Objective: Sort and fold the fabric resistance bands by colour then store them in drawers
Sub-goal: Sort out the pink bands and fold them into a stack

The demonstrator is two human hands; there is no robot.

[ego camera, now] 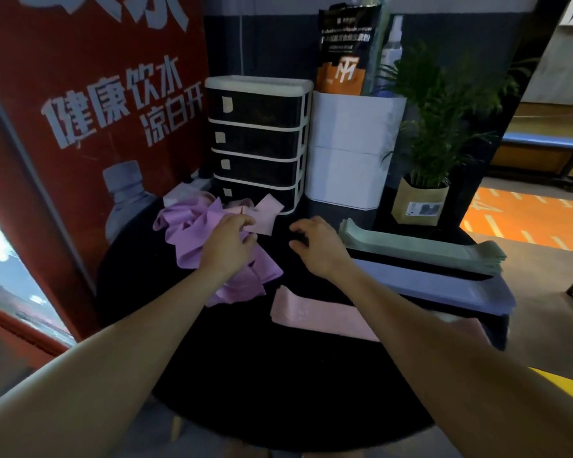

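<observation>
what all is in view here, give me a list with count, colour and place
loose bands: a heap, count unclear, purple with some pale pink, table's back left
green bands: one flat stack, right side of the table
blue-grey bands: one flat stack, in front of the green stack
pink band: one, laid flat, table centre
drawer unit: one, four dark drawers in a white frame, behind the heap
white box: one, right of the drawers
potted plant: one, green in a tan pot, back right
table: one, round, black
left hand: on the heap, fingers curled into the fabric
right hand: fingers loosely bent, holding nothing, near the table centre
</observation>
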